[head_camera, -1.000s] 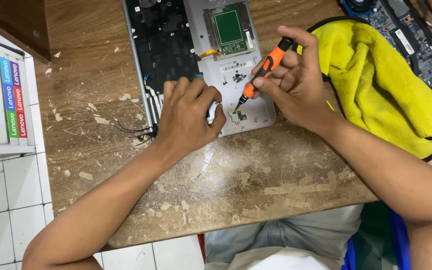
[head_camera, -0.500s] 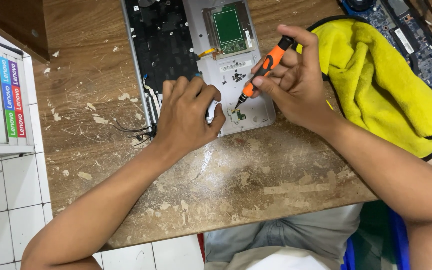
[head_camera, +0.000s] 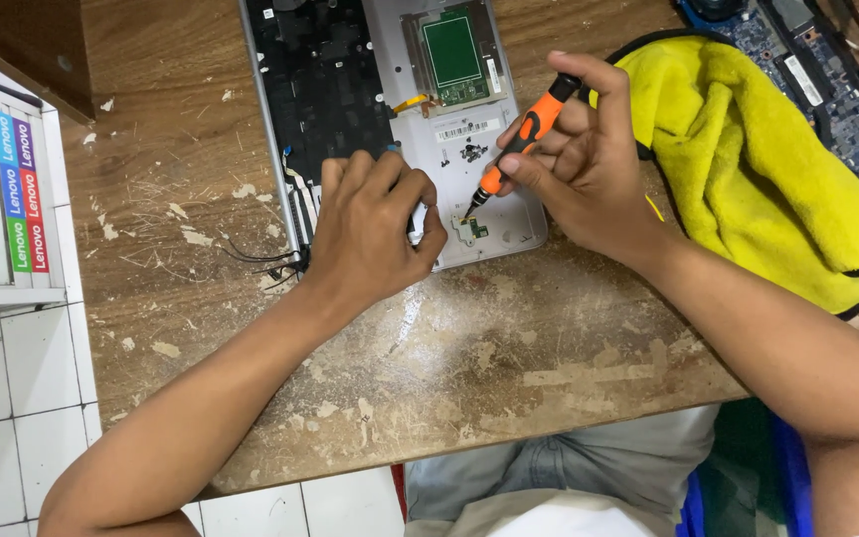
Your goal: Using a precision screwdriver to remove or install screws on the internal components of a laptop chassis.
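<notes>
Right hand [head_camera: 589, 164] grips orange screwdriver [head_camera: 521, 139], tip on laptop chassis [head_camera: 469, 119]; left hand [head_camera: 375, 224] steadies chassis.

An orange-and-black screwdriver [head_camera: 519, 144] stands tilted, tip on the opened grey laptop shell [head_camera: 504, 219].

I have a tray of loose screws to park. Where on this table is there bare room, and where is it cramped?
Bare wood lies along the table near edge, between the two forearms, and left of the opened laptop shell. It is crowded where the left hand rests on the shell, the right hand holds the orange screwdriver, and the yellow cloth lies.
</notes>
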